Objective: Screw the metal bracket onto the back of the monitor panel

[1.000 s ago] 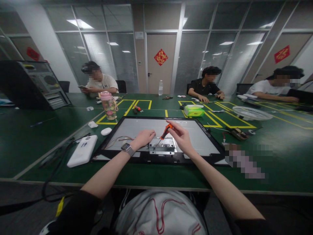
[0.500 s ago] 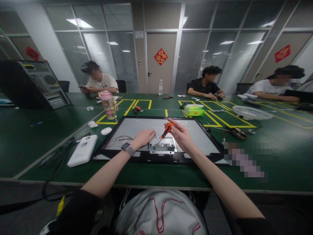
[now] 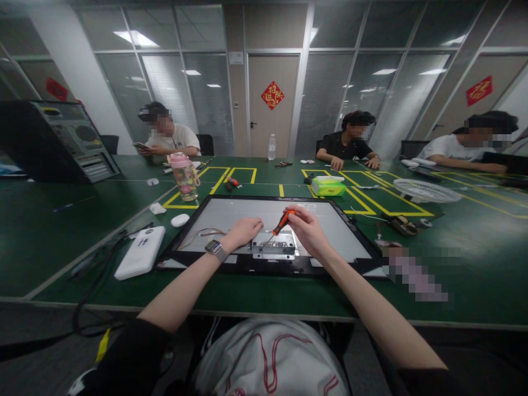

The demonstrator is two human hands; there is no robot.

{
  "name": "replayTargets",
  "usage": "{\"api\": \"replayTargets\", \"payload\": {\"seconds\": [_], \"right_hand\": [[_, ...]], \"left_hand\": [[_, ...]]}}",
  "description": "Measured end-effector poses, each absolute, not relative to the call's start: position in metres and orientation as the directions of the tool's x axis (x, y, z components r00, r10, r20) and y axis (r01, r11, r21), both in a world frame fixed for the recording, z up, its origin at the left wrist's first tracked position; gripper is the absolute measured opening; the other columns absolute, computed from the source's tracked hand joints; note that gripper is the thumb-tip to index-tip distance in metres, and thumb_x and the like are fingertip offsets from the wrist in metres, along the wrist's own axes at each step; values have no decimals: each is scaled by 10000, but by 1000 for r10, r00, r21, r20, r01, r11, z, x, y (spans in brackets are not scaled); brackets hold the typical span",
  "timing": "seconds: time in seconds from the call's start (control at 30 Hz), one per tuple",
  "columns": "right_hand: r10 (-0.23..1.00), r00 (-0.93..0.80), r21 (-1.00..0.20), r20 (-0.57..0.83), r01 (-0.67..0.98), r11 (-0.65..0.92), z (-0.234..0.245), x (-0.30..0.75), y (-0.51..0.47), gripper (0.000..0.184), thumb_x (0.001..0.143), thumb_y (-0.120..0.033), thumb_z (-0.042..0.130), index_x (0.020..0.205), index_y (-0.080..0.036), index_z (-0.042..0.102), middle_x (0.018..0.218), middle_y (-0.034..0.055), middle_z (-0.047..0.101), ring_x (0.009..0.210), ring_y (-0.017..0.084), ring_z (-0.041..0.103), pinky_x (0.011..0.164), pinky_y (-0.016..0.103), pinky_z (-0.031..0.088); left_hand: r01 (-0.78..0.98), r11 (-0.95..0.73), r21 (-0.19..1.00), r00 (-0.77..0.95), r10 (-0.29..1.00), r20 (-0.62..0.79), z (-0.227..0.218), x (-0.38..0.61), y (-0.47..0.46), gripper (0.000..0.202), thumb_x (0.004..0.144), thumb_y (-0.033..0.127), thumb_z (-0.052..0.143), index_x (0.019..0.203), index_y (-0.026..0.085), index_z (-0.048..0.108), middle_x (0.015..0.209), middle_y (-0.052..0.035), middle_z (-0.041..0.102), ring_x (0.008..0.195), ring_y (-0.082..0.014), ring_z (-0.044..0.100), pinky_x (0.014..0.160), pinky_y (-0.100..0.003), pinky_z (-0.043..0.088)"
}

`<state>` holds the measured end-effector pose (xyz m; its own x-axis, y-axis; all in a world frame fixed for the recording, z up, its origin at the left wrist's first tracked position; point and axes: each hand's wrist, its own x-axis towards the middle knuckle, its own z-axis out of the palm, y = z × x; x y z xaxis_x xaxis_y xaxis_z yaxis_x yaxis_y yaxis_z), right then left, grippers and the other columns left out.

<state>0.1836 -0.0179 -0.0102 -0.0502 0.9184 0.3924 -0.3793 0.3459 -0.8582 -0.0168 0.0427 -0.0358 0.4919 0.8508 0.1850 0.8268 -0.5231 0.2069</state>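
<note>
An orange-and-black screwdriver point(image 3: 283, 220) slants down to the left, its thin shaft reaching a metal bracket point(image 3: 270, 254). My right hand point(image 3: 306, 226) pinches the top of its handle between thumb and fingers. Beside the bracket's upper left corner lies my left hand point(image 3: 244, 231), fingers curled together; what they hold, if anything, is hidden. Under both hands lies a flat screen panel point(image 3: 223, 212) with a black frame and grey back. Thin wires point(image 3: 202, 234) run across its left part.
A white power bank point(image 3: 140, 253) and a white round case point(image 3: 180, 220) lie left of the panel. Behind stand a pink-lidded bottle point(image 3: 184, 179), a green tissue pack point(image 3: 328, 186) and a computer case point(image 3: 61, 143). Three people sit across the green table point(image 3: 247, 300).
My right hand's fingers have closed in around the top of the screwdriver handle; they were more stretched out before. My left hand stays put. A person opposite has shifted their hands.
</note>
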Motion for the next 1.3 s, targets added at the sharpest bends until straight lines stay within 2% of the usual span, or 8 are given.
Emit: {"api": "replayTargets", "payload": {"seconds": [0.1,0.3,0.47,0.67,0.83,1.1,1.2,1.3], "right_hand": [[924,-65,-864,376,-385,325,-10,184,-17,254,651,-394,779,860,-264,715,842,9,696,855,172,624,914,387,455],[902,-161,-858,400,-413,306,-4,185,-21,323,756,-410,690,1044,-264,681,1008,50,699,1018,206,615,974,416,428],[898,-144,-873,416,-340,350,-4,184,-21,393,789,-447,643,1132,-257,645,1053,67,694,1019,217,624,981,437,427],[915,-19,-880,404,-279,383,-10,183,-17,312,706,-386,738,982,-247,703,863,9,694,852,172,626,893,374,474],[935,27,-879,352,-332,341,-11,182,-16,259,656,-413,762,840,-236,722,800,8,682,796,168,614,861,378,473],[913,-140,-864,384,-404,301,-6,183,-22,342,766,-427,673,1071,-272,676,1022,48,706,1012,212,624,967,435,435],[914,-168,-861,369,-432,268,-5,184,-22,323,786,-410,650,1081,-278,664,1088,51,694,1064,223,613,978,442,430],[923,-183,-851,340,-478,219,-4,184,-22,306,782,-392,660,1064,-275,669,1064,44,703,1048,216,622,991,436,420]], "left_hand": [[827,-522,209,491,851,183,-36,-17,43,392,950,373,301,1017,207,649,961,-85,703,842,-223,634,713,-283,444],[823,-523,223,492,851,182,-35,-17,43,397,950,375,297,1021,205,648,956,-85,700,837,-221,631,712,-284,444],[825,-516,231,485,856,181,-35,-16,43,401,949,380,302,1015,195,652,944,-93,696,828,-221,628,724,-291,447],[821,-522,230,492,852,177,-33,-16,42,398,949,372,301,1021,199,652,950,-89,698,835,-222,626,716,-287,443],[822,-521,232,491,853,175,-32,-16,40,398,951,374,301,1018,204,655,965,-82,700,845,-215,626,720,-281,442],[822,-521,229,492,853,176,-31,-15,40,414,954,382,291,1021,193,654,968,-91,701,844,-220,630,725,-285,442],[823,-520,228,491,854,174,-30,-15,39,404,952,369,296,1016,191,653,959,-92,701,834,-224,632,715,-286,439],[823,-520,229,490,854,176,-30,-15,39,398,950,362,298,1017,191,650,952,-92,699,832,-226,630,705,-286,438]]}}
